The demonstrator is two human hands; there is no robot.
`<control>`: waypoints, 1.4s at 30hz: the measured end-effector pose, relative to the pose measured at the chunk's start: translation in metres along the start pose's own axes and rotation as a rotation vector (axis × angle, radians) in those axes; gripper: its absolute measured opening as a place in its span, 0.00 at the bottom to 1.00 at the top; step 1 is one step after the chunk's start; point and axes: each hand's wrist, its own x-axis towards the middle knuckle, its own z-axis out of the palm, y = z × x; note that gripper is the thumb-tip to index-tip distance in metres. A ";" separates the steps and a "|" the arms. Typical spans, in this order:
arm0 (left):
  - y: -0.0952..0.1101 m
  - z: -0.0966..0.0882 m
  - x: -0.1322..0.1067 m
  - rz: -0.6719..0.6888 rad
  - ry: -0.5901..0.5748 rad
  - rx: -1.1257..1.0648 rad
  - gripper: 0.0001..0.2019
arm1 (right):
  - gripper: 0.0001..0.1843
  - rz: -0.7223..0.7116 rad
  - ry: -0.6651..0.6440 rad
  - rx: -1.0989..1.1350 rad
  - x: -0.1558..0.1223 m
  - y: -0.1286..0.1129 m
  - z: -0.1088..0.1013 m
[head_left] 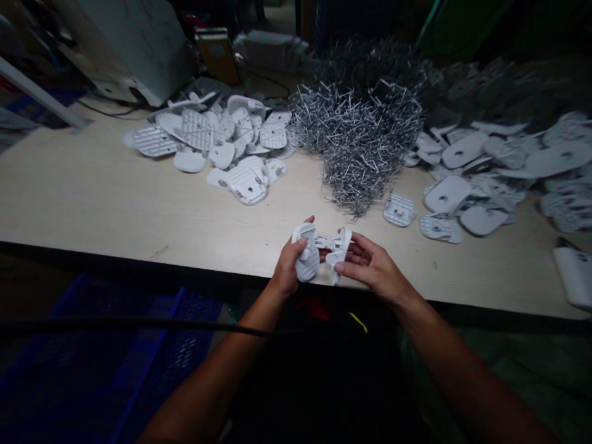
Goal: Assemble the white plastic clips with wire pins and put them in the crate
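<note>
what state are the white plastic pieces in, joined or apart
Joined, it seems: a short white section links the plastic piece in the left hand to the piece in the right hand.

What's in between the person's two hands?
The head view shows a short white link between them, joining the rounded white plastic piece in the left hand to the slimmer white piece in the right hand.
</note>
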 end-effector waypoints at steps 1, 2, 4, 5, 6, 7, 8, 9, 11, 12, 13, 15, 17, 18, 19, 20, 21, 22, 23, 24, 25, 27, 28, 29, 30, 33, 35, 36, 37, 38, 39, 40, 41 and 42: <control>-0.001 0.001 -0.002 0.020 -0.013 0.033 0.37 | 0.45 -0.011 0.013 -0.019 -0.002 0.002 0.001; -0.002 0.003 -0.003 0.045 -0.025 0.065 0.36 | 0.47 -0.034 0.027 -0.048 -0.004 0.004 0.003; -0.002 0.009 -0.007 0.089 -0.047 0.102 0.34 | 0.49 -0.115 0.041 -0.133 -0.009 0.006 0.008; 0.000 0.012 -0.008 0.107 -0.053 0.103 0.33 | 0.49 -0.163 0.040 -0.180 -0.012 0.006 0.011; 0.002 0.016 -0.009 0.122 -0.057 0.096 0.31 | 0.48 -0.209 0.037 -0.223 -0.015 0.006 0.014; 0.005 0.020 -0.010 0.129 -0.058 0.083 0.30 | 0.47 -0.246 0.033 -0.261 -0.018 0.005 0.017; 0.008 0.023 -0.009 0.128 -0.055 0.065 0.27 | 0.47 -0.270 0.032 -0.294 -0.021 0.004 0.020; 0.012 0.026 -0.009 0.119 -0.050 0.047 0.25 | 0.46 -0.287 0.035 -0.319 -0.023 0.003 0.023; 0.018 0.032 -0.007 0.093 -0.034 0.013 0.21 | 0.46 -0.311 0.051 -0.359 -0.026 0.002 0.027; 0.020 0.034 -0.006 0.082 -0.027 0.003 0.19 | 0.46 -0.319 0.063 -0.374 -0.027 0.002 0.029; 0.022 0.035 -0.005 0.082 -0.022 0.002 0.18 | 0.47 -0.326 0.076 -0.385 -0.028 0.002 0.030; 0.022 0.037 -0.006 0.101 -0.021 0.037 0.17 | 0.49 -0.335 0.099 -0.403 -0.029 0.003 0.031; 0.020 0.038 -0.008 0.134 -0.015 0.092 0.17 | 0.51 -0.340 0.100 -0.422 -0.031 0.005 0.030; 0.019 0.038 -0.010 0.146 -0.014 0.119 0.18 | 0.51 -0.345 0.092 -0.429 -0.031 0.005 0.029; 0.018 0.038 -0.012 0.154 -0.016 0.143 0.19 | 0.51 -0.352 0.082 -0.436 -0.032 0.006 0.028; 0.017 0.038 -0.014 0.162 -0.018 0.163 0.20 | 0.51 -0.361 0.076 -0.442 -0.033 0.006 0.027; 0.016 0.038 -0.015 0.173 -0.020 0.179 0.21 | 0.51 -0.371 0.074 -0.448 -0.033 0.006 0.026; 0.015 0.038 -0.016 0.182 -0.023 0.193 0.22 | 0.51 -0.379 0.075 -0.452 -0.034 0.005 0.025; 0.014 0.038 -0.017 0.189 -0.027 0.207 0.22 | 0.51 -0.385 0.079 -0.454 -0.035 0.005 0.024; 0.013 0.038 -0.017 0.197 -0.028 0.219 0.22 | 0.50 -0.389 0.080 -0.455 -0.035 0.005 0.023; 0.013 0.039 -0.017 0.200 -0.030 0.228 0.22 | 0.50 -0.391 0.080 -0.449 -0.035 0.005 0.022; 0.012 0.041 -0.016 0.204 -0.029 0.222 0.22 | 0.49 -0.393 0.079 -0.426 -0.034 0.004 0.020; 0.011 0.043 -0.015 0.210 -0.024 0.206 0.22 | 0.49 -0.395 0.083 -0.417 -0.034 0.003 0.020; 0.011 0.045 -0.014 0.216 -0.016 0.187 0.22 | 0.49 -0.397 0.089 -0.412 -0.033 0.002 0.019; 0.011 0.047 -0.013 0.221 -0.011 0.169 0.22 | 0.49 -0.402 0.098 -0.414 -0.033 0.001 0.019; 0.010 0.052 -0.011 0.230 -0.014 0.156 0.21 | 0.50 -0.427 0.123 -0.462 -0.034 -0.003 0.019; 0.009 0.053 -0.012 0.236 -0.016 0.168 0.21 | 0.51 -0.440 0.140 -0.523 -0.036 -0.004 0.019; 0.009 0.054 -0.014 0.238 -0.010 0.176 0.20 | 0.50 -0.441 0.150 -0.556 -0.037 -0.004 0.018; 0.009 0.054 -0.015 0.238 -0.001 0.186 0.20 | 0.50 -0.438 0.156 -0.586 -0.038 -0.003 0.018; 0.009 0.054 -0.017 0.237 0.015 0.206 0.20 | 0.50 -0.436 0.157 -0.610 -0.038 -0.002 0.018; 0.009 0.054 -0.018 0.238 0.032 0.237 0.20 | 0.50 -0.436 0.151 -0.629 -0.038 -0.002 0.017; 0.010 0.054 -0.019 0.241 0.049 0.277 0.20 | 0.50 -0.439 0.142 -0.641 -0.037 -0.001 0.017; 0.010 0.054 -0.020 0.246 0.062 0.317 0.19 | 0.50 -0.442 0.129 -0.644 -0.035 0.000 0.017; 0.012 0.055 -0.019 0.250 0.072 0.349 0.19 | 0.50 -0.444 0.113 -0.636 -0.033 0.000 0.017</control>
